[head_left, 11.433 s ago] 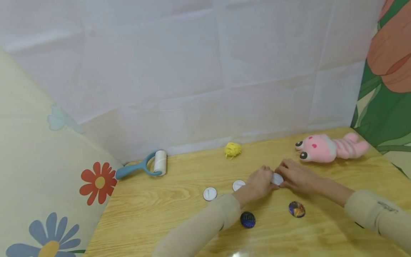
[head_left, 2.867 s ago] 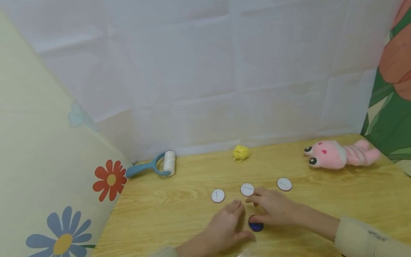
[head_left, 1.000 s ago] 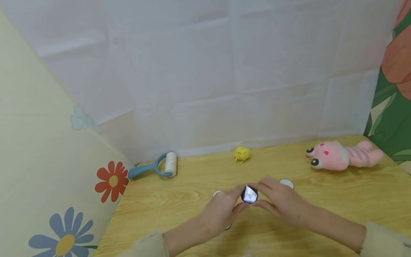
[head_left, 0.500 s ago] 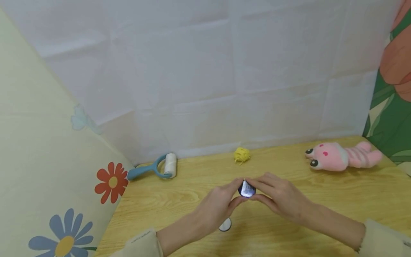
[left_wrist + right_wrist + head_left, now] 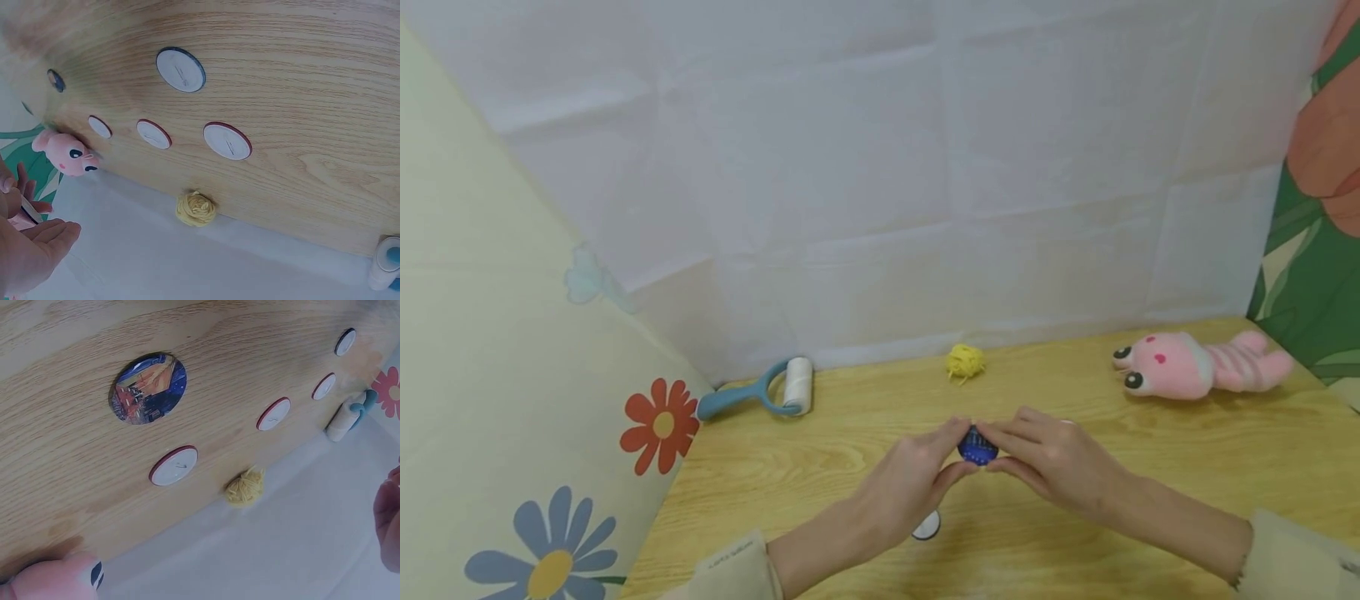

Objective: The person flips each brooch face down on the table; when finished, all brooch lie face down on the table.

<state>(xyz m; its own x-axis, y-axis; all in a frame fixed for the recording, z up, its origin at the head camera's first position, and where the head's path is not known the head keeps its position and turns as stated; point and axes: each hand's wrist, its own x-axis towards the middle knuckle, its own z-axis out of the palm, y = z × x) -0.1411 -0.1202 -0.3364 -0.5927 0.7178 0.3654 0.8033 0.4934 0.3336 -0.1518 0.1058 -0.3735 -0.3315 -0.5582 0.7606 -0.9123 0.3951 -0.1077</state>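
Note:
A round pin badge [image 5: 977, 447] with a dark blue printed face is held up above the table, its face toward the head camera. My left hand [image 5: 904, 483] pinches its left edge between thumb and fingers. From the other side, my right hand [image 5: 1063, 461] pinches the right edge the same way. Below my left hand lies a badge with a white back [image 5: 927, 526], partly covered. In the left wrist view, a row of red-rimmed badges [image 5: 227, 141] lies back up, pins showing. A picture badge [image 5: 149, 389] lies face up in the right wrist view.
A blue-handled lint roller [image 5: 797, 386] lies at the back left of the wooden table [image 5: 775, 500]. A yellow yarn ball [image 5: 966, 362] sits by the white backdrop. At the back right lies a pink plush toy [image 5: 1187, 365].
The blue badge lay on the table under my right hand; both hands now hold it raised. Its face has tilted, losing the bright glare. Earlier, both hands held a white-backed badge farther right.

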